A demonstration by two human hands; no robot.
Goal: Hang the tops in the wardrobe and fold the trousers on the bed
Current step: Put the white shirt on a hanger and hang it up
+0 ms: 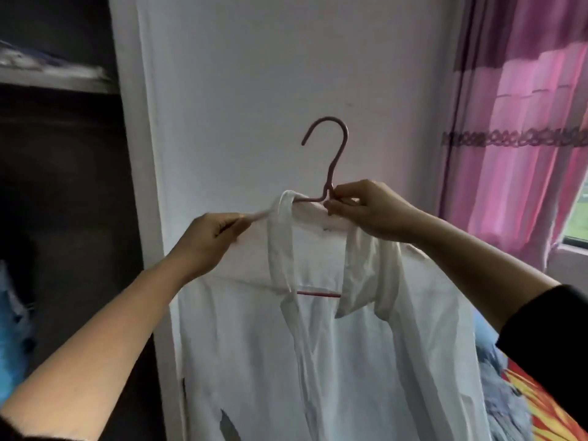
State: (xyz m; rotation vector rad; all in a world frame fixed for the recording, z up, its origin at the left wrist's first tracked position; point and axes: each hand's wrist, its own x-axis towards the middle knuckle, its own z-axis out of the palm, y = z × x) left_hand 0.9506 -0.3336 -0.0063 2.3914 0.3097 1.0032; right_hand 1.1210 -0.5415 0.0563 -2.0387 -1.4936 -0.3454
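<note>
A white collared shirt (pixel 334 361) hangs on a pink hanger (pixel 331 154), held up in front of a white wall. My right hand (pixel 369 208) pinches the hanger at the base of its hook, where the neck meets the shoulders. My left hand (pixel 206 240) pinches the left side of the shirt's collar and pulls it leftward. The hanger's lower bar (pixel 318 294) shows through the open neck. The shirt's lower part runs out of the frame.
The dark open wardrobe (pixel 63 186) stands at the left, with a shelf of blurred items (pixel 51 68) and blue cloth (pixel 12 329) inside. Pink curtains (pixel 525 122) and a window are at the right. The bed with clothes (pixel 509 393) lies at the lower right.
</note>
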